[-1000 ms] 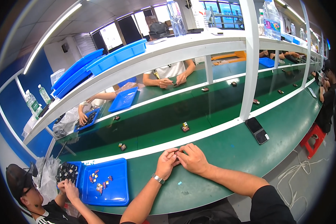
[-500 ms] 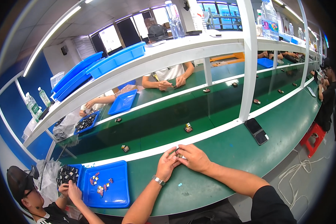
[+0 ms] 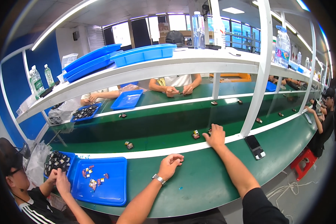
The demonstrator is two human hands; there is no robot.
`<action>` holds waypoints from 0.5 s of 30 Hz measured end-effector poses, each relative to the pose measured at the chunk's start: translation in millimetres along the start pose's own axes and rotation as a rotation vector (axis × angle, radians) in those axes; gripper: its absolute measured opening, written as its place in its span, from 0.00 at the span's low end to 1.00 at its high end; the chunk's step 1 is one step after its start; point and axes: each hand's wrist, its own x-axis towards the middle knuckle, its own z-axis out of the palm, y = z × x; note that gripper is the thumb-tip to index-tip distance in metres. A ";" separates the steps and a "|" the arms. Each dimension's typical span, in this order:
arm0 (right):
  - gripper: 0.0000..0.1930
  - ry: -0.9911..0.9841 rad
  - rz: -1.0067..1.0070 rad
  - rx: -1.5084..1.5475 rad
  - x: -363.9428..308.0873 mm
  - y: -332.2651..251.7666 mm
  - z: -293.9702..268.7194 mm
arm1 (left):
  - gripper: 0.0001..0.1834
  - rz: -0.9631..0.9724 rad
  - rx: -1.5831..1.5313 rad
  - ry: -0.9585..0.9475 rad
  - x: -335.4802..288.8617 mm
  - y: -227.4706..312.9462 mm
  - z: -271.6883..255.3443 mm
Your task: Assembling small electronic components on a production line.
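Observation:
Over the green belt, my right hand reaches past the white rail with thumb and fingers around a small dark red electronic part, mostly covered by the fingers. Just left of it on the belt lies a similar part with a yellow-and-white piece. My left hand, a metal watch on its wrist, hovers above the green worktop near the rail. Its fingers are loosely curled and apart, and nothing shows in them. Farther left on the belt is another such part.
A blue tray with several small parts stands at left, beside a bin of black pieces where a co-worker's hands work. A phone-like black device lies at right. A white post rises from the rail below a shelf.
My hands, together around a small part before, have separated. The right moved forward and right over the belt; the left stayed over the worktop and loosened. The head view shifted slightly.

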 end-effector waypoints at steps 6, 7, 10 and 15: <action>0.32 -0.263 0.120 0.080 -6.5 -43.2 7.0 | 0.10 0.000 0.016 -0.027 2.3 7.0 3.0; 0.30 -0.260 0.142 0.092 -4.6 -34.1 17.0 | 0.10 0.012 0.012 -0.036 5.8 6.0 6.7; 0.28 -0.284 0.253 0.264 -2.7 -30.2 15.5 | 0.10 -0.029 -0.008 -0.021 5.9 7.3 7.3; 0.35 -0.582 -0.058 0.985 -40.6 -75.2 -64.1 | 0.23 -0.181 -0.120 -0.033 1.6 8.2 -15.4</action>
